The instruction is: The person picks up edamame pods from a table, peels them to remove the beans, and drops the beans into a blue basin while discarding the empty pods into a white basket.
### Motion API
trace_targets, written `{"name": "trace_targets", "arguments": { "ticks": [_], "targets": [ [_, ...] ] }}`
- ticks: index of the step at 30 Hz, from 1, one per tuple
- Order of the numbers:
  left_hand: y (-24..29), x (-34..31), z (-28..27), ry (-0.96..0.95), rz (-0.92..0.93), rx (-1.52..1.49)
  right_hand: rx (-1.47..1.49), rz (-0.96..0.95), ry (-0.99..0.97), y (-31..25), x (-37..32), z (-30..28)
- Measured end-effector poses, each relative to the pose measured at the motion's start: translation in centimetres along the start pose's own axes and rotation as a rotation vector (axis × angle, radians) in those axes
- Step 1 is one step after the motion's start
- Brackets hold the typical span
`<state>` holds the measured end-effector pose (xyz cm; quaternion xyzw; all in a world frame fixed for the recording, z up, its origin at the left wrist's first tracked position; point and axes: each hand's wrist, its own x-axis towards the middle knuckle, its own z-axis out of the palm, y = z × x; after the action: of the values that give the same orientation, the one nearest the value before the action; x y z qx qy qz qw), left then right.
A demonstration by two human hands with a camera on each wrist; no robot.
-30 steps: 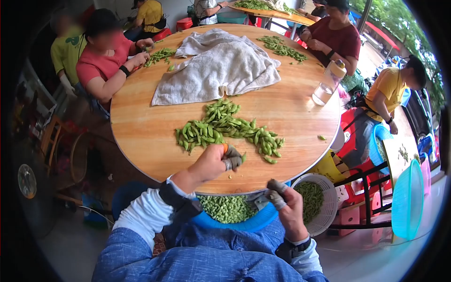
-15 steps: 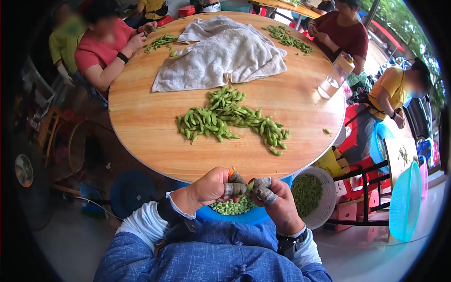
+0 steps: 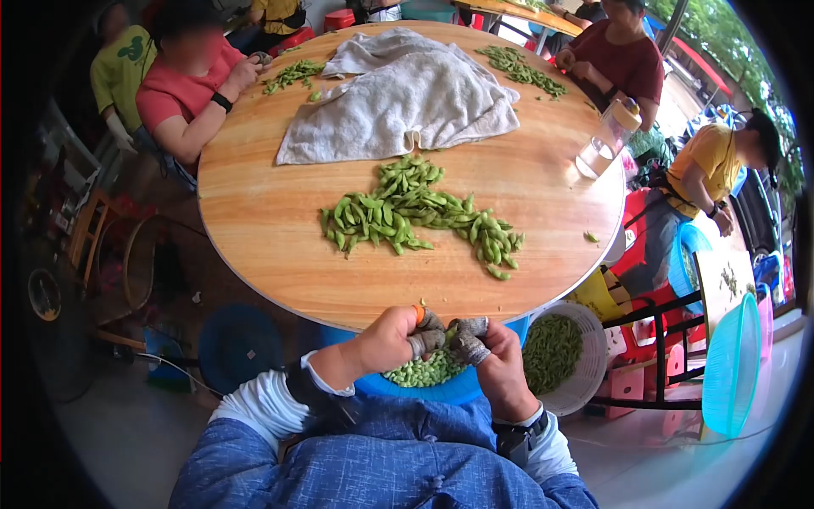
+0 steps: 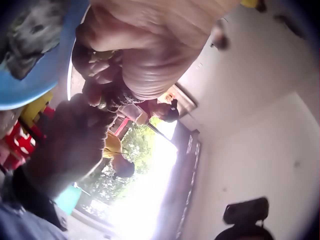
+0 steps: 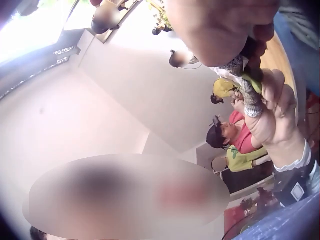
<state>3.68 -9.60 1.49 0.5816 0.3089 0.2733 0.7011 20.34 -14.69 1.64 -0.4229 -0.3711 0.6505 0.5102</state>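
Above the blue basin [image 3: 424, 394] at the table's near edge, my left hand [image 3: 386, 343] and right hand [image 3: 502, 360] meet fingertip to fingertip. Grey cloth wraps cover the thumb and finger ends of both. A green edamame pod [image 5: 255, 82] is pinched between them, mostly covered by the fingers in the head view. Below, shelled green beans [image 3: 424, 371] fill the basin. On the table lies a pile of edamame pods [image 3: 407, 212], just beyond my hands.
A grey towel [image 3: 398, 102] covers the middle of the round wooden table [image 3: 280, 246]. A clear bottle [image 3: 606, 140] stands near its right edge. Right of my knees is a white basket [image 3: 585, 373] of pods. Other people sit around the table.
My left hand has come back from the pile with a pod, and my right hand has moved left to meet it over the basin. In the last half second, the fingers have closed further over the pod.
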Motion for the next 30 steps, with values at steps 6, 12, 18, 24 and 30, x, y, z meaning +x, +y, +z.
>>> {"name": "trace_targets", "arguments": {
  "ticks": [6,12,18,24,30],
  "targets": [
    [-0.2,-0.9,0.9,0.151,0.387,1.146,-0.065,0.006,0.011,-0.4,0.1,-0.3],
    [-1.6,-0.3,1.3,0.183,0.409,0.273,0.154,-0.058,-0.116,1.1,0.4,-0.5],
    [-2.6,-1.1,0.7,-0.040,-0.243,-0.764,0.192,-0.157,-0.204,3.5,1.3,-1.3],
    [-1.4,-0.9,0.6,-0.003,-0.115,-0.393,0.068,-0.101,-0.166,1.8,0.9,-1.2],
    [-0.1,-0.9,0.5,0.008,0.171,0.326,-0.107,-0.104,-0.201,0.5,0.7,-0.7]
  ]
}}
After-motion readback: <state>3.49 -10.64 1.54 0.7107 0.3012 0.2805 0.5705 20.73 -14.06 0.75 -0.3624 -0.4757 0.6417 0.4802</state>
